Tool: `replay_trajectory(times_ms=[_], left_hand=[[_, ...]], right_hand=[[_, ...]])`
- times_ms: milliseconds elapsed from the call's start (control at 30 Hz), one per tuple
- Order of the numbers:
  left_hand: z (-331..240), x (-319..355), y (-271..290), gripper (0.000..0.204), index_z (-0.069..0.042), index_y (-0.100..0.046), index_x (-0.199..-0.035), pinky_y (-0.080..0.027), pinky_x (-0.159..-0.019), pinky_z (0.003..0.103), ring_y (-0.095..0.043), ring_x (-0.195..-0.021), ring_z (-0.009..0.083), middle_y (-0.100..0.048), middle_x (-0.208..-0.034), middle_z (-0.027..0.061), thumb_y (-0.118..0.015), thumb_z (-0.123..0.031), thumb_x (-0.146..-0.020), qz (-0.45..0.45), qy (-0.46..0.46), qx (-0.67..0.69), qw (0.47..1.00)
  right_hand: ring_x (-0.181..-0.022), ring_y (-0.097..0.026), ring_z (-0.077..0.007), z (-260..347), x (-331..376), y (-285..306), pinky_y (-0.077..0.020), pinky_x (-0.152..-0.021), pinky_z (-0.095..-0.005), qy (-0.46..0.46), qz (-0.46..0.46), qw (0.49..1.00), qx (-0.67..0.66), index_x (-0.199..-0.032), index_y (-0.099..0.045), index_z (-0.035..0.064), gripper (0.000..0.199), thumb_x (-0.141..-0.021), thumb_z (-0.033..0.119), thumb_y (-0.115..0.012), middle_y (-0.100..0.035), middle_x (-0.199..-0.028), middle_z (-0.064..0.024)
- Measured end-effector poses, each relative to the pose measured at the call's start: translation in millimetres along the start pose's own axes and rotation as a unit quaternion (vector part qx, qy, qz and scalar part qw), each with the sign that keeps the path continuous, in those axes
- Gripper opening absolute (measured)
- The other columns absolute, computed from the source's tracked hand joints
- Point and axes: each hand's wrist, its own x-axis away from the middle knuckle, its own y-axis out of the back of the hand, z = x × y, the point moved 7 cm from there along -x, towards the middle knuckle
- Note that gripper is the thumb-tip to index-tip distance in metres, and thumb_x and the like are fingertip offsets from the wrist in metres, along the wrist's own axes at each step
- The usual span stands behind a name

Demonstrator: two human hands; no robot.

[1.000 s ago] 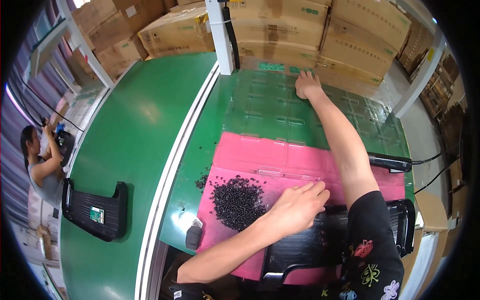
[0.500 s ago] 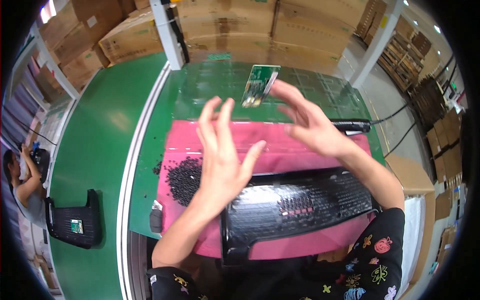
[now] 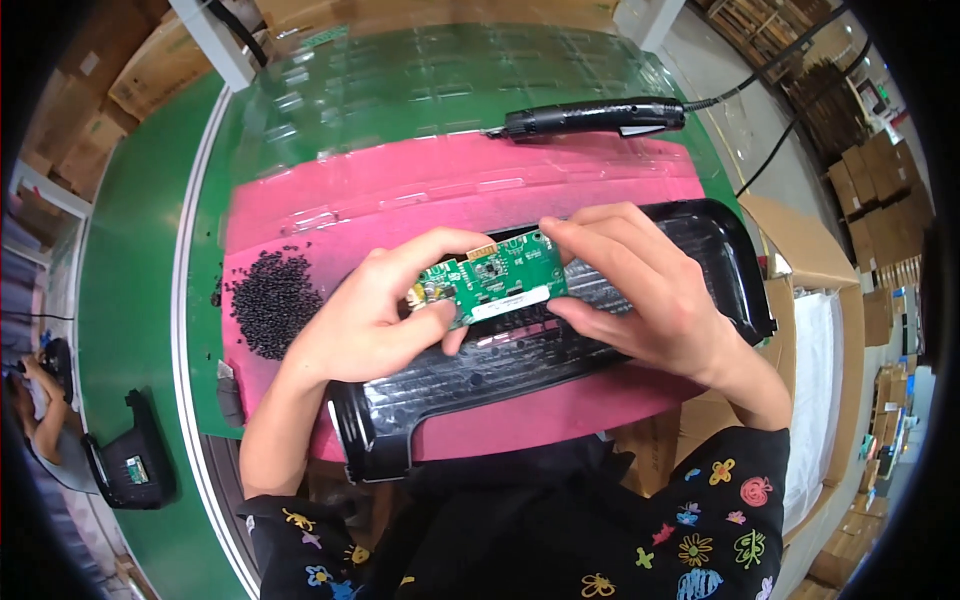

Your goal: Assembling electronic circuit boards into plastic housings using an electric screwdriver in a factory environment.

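Over blk housing (image 3: 500, 362), both hands (image 3: 655, 292) hold green PCB (image 3: 515, 272) by its ends, white label (image 3: 511, 303) unreadable.

Brown cartons (image 3: 160, 85) stacked far left, white post (image 3: 212, 45) just right of them. Wooden pallets (image 3: 745, 35) far right. Open carton (image 3: 850, 340) near right, white liner (image 3: 817, 385) inside. Co-worker (image 3: 48, 428) at left edge, past the green desk (image 3: 125, 280).

The pink mat (image 3: 520, 425) looks smooth and matt; on it, a glossy black plastic housing (image 3: 490, 368); over its far edge, a clear, shiny plastic tray (image 3: 400, 85) — right of it, a dull cardboard carton (image 3: 850, 340).
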Motion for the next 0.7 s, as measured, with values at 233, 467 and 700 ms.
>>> replay_trajectory(times_ms=[233,467,700], left_hand=[[11.5,6.7,10.4,0.062,-0.004,-0.050,-0.125,-0.040,-0.051,0.017,-0.053,-0.060,0.0042,-0.064,-0.083,0.0041,-0.074,0.004,-0.068,-0.113,0.060,0.111,0.986],[18.7,-0.9,5.1,0.050,-0.001,-0.061,-0.105,-0.034,-0.046,0.020,-0.040,-0.050,0.0043,-0.056,-0.060,0.0012,-0.082,-0.008,-0.060,-0.012,0.064,-0.189,0.980],[31.5,0.2,-5.5,0.047,-0.004,-0.059,-0.098,-0.042,-0.050,0.029,-0.052,-0.050,0.0179,-0.054,-0.059,0.0048,-0.083,-0.016,-0.060,0.028,0.076,-0.305,0.949]], right_hand=[[-0.087,-0.061,-0.0248,-31.9,28.9,-6.6,-0.0495,-0.076,-0.0320,-0.132,-0.038,0.984,-0.113,-0.112,-0.056,0.0025,0.052,-0.066,0.008,-0.078,-0.062,-0.099,-0.0097],[-0.105,-0.055,-0.0237,-57.8,49.6,-34.7,-0.0431,-0.090,-0.0345,-0.177,0.024,0.967,-0.181,-0.108,-0.058,0.0030,0.052,-0.063,0.013,-0.081,-0.057,-0.114,-0.0112],[-0.109,-0.048,-0.0281,-56.8,51.7,-50.1,-0.0379,-0.097,-0.0382,-0.207,0.081,0.962,-0.159,-0.106,-0.058,0.0063,0.053,-0.058,0.008,-0.081,-0.054,-0.113,-0.0079]])
